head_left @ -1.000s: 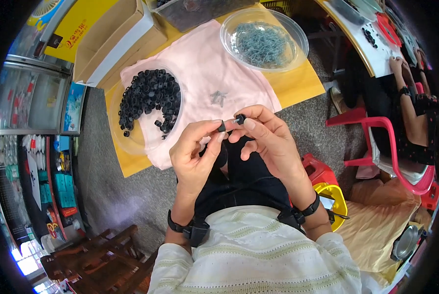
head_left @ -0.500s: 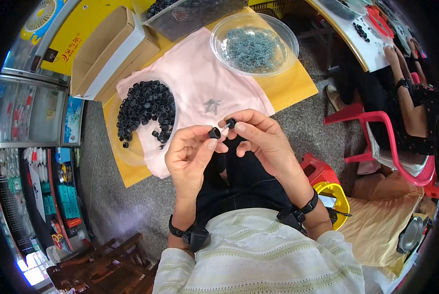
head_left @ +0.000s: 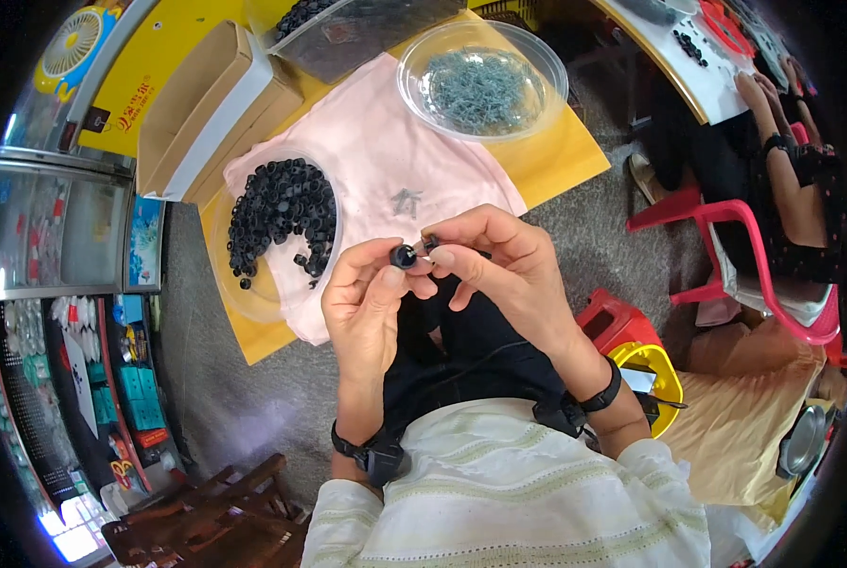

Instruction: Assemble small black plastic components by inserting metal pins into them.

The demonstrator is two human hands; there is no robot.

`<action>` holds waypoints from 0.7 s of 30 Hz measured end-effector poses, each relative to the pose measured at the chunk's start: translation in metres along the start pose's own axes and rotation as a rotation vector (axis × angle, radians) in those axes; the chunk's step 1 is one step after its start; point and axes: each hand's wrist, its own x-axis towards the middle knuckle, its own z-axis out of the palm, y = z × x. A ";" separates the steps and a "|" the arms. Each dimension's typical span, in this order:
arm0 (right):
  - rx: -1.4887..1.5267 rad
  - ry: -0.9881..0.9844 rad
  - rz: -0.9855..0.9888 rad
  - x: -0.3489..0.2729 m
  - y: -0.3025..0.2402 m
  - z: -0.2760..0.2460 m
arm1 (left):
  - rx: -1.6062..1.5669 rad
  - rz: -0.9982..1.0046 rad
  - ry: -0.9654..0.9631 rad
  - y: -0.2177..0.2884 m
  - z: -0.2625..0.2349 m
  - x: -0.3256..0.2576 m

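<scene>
My left hand (head_left: 362, 308) pinches a small hollow black cap (head_left: 404, 256) between thumb and fingertips, its opening turned toward my right hand. Close against it, my right hand (head_left: 513, 270) grips a smaller black piece (head_left: 430, 242) with thumb and forefinger. Both hands are above my lap, at the near edge of a pink cloth (head_left: 367, 123). Several thin grey metal pieces (head_left: 406, 202) lie on the cloth. To the left, a clear bowl (head_left: 253, 303) holds many black caps (head_left: 286, 199). At the far right another clear bowl (head_left: 558, 76) contains a heap of grey metal pieces (head_left: 476, 90).
Behind the cloth stand an open cardboard box (head_left: 192, 114) and a clear bin (head_left: 367, 43) with black parts. A yellow sheet (head_left: 556, 170) lies beneath the cloth. At right are a pink chair (head_left: 755, 246), a co-worker's arm (head_left: 788, 194) and a yellow bucket (head_left: 670, 388).
The cap in my left hand has tilted so its opening shows more. The metal shaft seen between the two black pieces is now mostly hidden, and my hands are slightly closer together.
</scene>
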 end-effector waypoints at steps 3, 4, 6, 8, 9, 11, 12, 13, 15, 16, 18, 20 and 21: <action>-0.127 0.012 -0.098 -0.002 -0.004 0.006 | -0.084 -0.001 -0.019 -0.002 -0.006 0.000; -0.125 0.016 -0.100 -0.002 -0.005 0.007 | -0.082 -0.004 -0.023 -0.002 -0.006 0.001; -0.172 0.029 -0.096 -0.003 -0.007 0.008 | -0.066 0.013 -0.029 -0.003 -0.006 0.001; -0.208 0.036 -0.121 -0.003 -0.007 0.008 | -0.063 0.019 -0.025 -0.004 -0.006 0.001; -0.246 0.044 -0.144 -0.003 -0.007 0.008 | -0.061 0.025 -0.020 -0.005 -0.006 0.001; -0.285 0.054 -0.156 -0.004 -0.007 0.009 | -0.053 0.029 -0.014 -0.006 -0.004 0.001; -0.324 0.064 -0.168 -0.004 -0.007 0.009 | -0.044 0.032 -0.007 -0.006 -0.004 0.001; -0.324 0.064 -0.168 -0.004 -0.007 0.009 | -0.044 0.032 -0.007 -0.006 -0.004 0.001; -0.397 0.065 -0.200 -0.004 -0.004 0.008 | 0.059 0.077 -0.013 -0.006 -0.004 0.000; -0.397 0.064 -0.200 -0.004 -0.004 0.008 | 0.058 0.077 -0.012 -0.005 -0.004 0.000; -0.427 0.075 -0.186 -0.004 -0.004 0.007 | 0.185 0.102 -0.024 -0.005 -0.005 0.000; -0.433 0.080 -0.204 -0.004 -0.003 0.007 | 0.231 0.117 -0.031 -0.005 -0.004 0.001; -0.437 0.087 -0.224 -0.005 -0.002 0.006 | 0.278 0.130 -0.041 -0.005 -0.004 0.001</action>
